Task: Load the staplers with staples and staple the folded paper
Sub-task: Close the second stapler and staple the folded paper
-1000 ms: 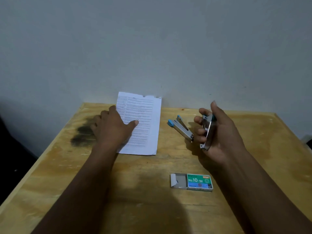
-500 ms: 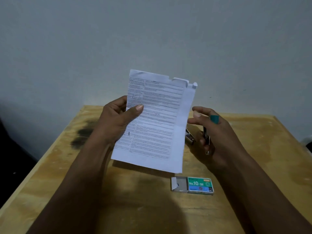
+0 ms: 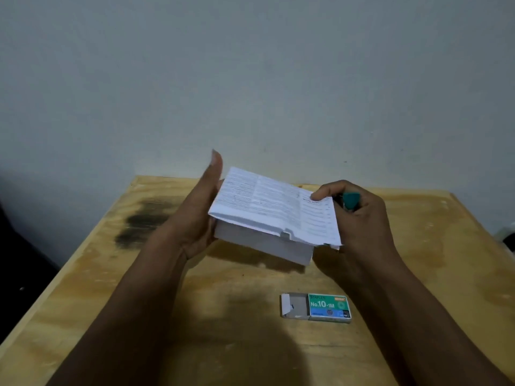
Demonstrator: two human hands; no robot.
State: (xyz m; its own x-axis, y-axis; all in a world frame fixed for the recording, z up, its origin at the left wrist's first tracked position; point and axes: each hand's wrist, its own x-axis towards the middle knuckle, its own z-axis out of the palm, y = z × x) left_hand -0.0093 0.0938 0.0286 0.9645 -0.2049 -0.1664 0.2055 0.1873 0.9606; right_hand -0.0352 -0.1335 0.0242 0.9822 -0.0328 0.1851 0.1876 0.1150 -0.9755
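The printed paper is folded over and held in the air above the wooden table, fold on the left. My left hand stands on edge with straight fingers against the fold; its thumb is hidden. My right hand pinches the paper's right edge with the thumb while its fingers curl round a stapler, of which only the teal end shows. The second stapler is hidden behind the paper. A green staple box lies near the front, its tray slid out to the left.
A dark stain marks the table's back left. The table stands against a plain wall. Its left edge drops into a dark gap, and a dark object sits past the right edge.
The paper has gone from lying flat on the table to lifted upright and now folded over. My right hand, still holding the stapler, has come to the paper's right edge.
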